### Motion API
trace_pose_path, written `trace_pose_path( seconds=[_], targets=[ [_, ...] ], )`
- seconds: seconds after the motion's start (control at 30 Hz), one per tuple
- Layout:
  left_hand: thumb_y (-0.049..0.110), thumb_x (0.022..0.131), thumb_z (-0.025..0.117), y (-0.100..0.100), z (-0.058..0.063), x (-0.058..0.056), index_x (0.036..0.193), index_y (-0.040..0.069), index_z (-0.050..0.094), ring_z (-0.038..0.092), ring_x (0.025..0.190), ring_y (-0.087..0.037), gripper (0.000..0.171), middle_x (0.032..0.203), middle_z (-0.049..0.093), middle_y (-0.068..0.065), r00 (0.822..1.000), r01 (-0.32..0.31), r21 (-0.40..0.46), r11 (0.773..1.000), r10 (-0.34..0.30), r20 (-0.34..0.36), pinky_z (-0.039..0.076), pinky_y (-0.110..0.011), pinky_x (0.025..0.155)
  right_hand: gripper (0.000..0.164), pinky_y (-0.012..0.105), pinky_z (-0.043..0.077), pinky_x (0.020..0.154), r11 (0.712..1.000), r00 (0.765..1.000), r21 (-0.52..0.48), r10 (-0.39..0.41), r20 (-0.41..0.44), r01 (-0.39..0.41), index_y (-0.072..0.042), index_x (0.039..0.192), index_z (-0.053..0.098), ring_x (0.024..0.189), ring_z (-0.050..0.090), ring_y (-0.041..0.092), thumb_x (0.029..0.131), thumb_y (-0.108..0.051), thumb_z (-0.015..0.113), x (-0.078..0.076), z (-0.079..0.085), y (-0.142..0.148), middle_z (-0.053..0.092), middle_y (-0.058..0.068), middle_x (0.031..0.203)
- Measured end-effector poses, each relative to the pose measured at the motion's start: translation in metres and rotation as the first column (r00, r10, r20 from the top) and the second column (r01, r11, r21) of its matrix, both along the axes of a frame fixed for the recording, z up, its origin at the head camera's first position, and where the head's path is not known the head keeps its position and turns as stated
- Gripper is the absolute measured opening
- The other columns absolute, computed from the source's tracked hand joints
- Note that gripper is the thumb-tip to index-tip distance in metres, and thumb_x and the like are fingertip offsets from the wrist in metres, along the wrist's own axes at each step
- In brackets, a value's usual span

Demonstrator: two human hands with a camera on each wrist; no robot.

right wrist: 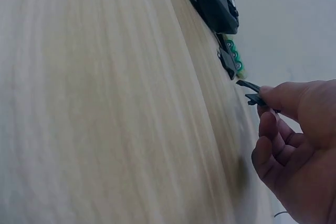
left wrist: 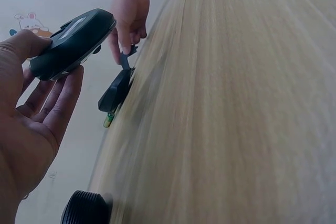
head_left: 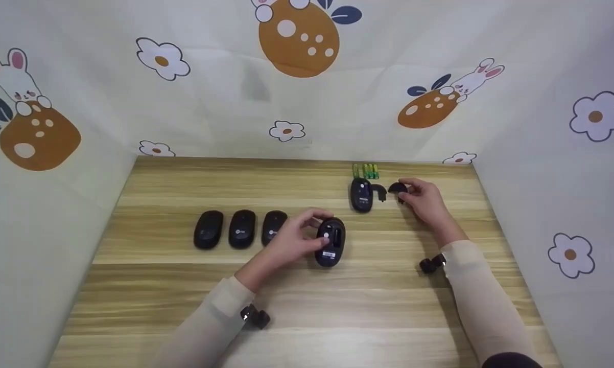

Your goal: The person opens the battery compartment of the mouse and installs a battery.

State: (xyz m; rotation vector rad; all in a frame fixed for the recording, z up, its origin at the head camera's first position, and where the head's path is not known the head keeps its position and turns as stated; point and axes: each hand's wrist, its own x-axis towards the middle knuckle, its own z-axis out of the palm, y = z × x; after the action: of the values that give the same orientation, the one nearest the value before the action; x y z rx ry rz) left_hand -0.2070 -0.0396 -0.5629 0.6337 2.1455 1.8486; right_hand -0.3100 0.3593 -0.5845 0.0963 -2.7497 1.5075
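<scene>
My left hand grips a black computer mouse by its sides, its underside turned up with a long dark slot showing. In the left wrist view this mouse is held off the table between thumb and fingers. My right hand pinches a small black battery cover by its edge; the right wrist view shows the cover between thumb and fingertips. Left of it, a second black cover lies beside an upturned mouse.
Several green batteries lie at the table's back edge, behind the upturned mouse. Three black mice stand in a row on the left: one outermost, one in the middle, one partly behind my left hand. Patterned cloth walls border the wooden table.
</scene>
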Motion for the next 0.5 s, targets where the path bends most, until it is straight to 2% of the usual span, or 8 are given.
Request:
trace_pose_path(
  seconds=[0.33, 0.5],
  targets=[
    [0.003, 0.091, 0.086, -0.0006, -0.0004, -0.0006, 0.142, 0.015, 0.07, 0.066, 0.119, -0.028, 0.055, 0.137, 0.069, -0.005, 1.0, -0.003, 0.003, 1.0, 0.003, 0.004, 0.065, -0.051, 0.095, 0.038, 0.014, 0.048, 0.07, 0.992, 0.999, 0.124, 0.016, -0.038, -0.012, 0.009, 0.137, 0.071, 0.081, 0.061, 0.012, 0.1, 0.003, 0.075, -0.0053, -0.0043, 0.0001, 0.073, 0.021, 0.101],
    [0.004, 0.091, 0.086, -0.0008, -0.0012, -0.0005, 0.142, 0.016, 0.07, 0.066, 0.119, -0.028, 0.055, 0.136, 0.069, -0.005, 1.0, -0.007, 0.002, 1.0, 0.007, 0.004, 0.065, -0.051, 0.095, 0.038, 0.016, 0.047, 0.072, 0.988, 0.999, 0.152, 0.01, -0.035, -0.005, 0.008, 0.138, 0.071, 0.086, 0.06, 0.015, 0.101, 0.001, 0.075, -0.0044, -0.0044, -0.0002, 0.071, 0.023, 0.109]
  ],
)
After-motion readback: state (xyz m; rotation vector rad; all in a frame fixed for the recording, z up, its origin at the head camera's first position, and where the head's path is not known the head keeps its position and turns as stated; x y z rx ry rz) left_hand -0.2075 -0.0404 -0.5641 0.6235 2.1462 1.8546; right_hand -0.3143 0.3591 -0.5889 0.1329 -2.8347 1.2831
